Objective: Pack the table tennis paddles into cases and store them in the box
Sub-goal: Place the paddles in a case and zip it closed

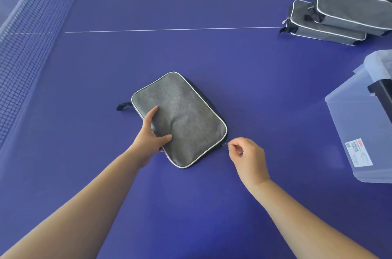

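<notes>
Blue table (191, 205) bears grey case (182, 118), two stacked cases (331, 25), clear box (358, 123).

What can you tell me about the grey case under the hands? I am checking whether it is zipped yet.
The grey paddle case is a flat, rounded rectangle of woven-looking fabric with white piping round its edge and a dark underside. It lies flat and slanted on the blue table. A black loop sticks out at its far left corner. The left hand presses its near left edge; the right hand pinches the zipper pull at the near right corner. The zip itself is hidden.
</notes>
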Motion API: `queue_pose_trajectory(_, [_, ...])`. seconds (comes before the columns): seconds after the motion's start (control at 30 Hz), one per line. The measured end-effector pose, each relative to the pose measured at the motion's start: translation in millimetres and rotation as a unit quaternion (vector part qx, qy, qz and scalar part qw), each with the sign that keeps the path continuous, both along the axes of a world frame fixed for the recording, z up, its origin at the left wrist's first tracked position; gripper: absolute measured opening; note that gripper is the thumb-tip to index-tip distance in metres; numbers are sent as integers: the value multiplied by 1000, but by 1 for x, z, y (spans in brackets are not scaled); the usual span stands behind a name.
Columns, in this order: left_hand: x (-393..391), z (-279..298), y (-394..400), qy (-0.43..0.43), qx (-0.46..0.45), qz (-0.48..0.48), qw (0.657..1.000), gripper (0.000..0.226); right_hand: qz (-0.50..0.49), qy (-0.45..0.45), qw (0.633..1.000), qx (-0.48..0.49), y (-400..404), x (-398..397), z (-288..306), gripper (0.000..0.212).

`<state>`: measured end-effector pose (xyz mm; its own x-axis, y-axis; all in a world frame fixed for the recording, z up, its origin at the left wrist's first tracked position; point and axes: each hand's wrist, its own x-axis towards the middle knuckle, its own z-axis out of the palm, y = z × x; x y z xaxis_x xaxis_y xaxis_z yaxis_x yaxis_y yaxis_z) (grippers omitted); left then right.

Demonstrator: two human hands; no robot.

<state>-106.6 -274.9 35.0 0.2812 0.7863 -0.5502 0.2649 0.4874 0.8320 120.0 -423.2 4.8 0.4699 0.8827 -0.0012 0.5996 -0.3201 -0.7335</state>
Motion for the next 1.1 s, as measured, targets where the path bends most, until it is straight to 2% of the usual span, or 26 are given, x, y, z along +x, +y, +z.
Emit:
queue_pose_trajectory(0.1, [-19, 4, 10, 14, -7, -67, 998, 90, 35, -9, 999, -18, -1, 6, -1, 19])
queue_pose_trajectory(0.37, [-44, 10, 34, 54, -23, -172, 983, 90, 100, -23, 994, -29, 3, -4, -5, 13])
queue_pose_trajectory(0.6, [-58, 20, 51, 97, -43, -282, 953, 92, 98, -35, 995, -9, 26, -9, 2, 15])
queue_pose_trajectory(0.7, [-56, 25, 51, 159, 1, -328, 931, 92, 99, -39, 994, -16, 39, -11, 0, 15])
queue_pose_trajectory(0.77, [-53, 26, 49, 244, 68, -345, 904, 90, 92, -32, 995, -29, 41, -13, -3, 14])
queue_pose_trajectory(0.83, [-45, 24, 41, 321, 134, -301, 888, 80, 82, -27, 996, -38, 38, -14, -6, 13])
queue_pose_trajectory(0.93, [-17, 22, 14, 377, 230, -150, 884, 62, 76, -15, 996, -51, 34, -17, -9, 13])
queue_pose_trajectory(0.97, [-4, 22, 2, 383, 233, -123, 885, 67, 73, -13, 996, -54, 33, -18, -9, 13])
queue_pose_trajectory(1.03, [23, 20, -18, 408, 203, -122, 882, 89, 67, -14, 996, -55, 32, -19, -10, 12])
queue_pose_trajectory(1.1, [41, 12, -29, 453, 180, -145, 861, 111, 63, -12, 997, -51, 33, -19, -8, 11])
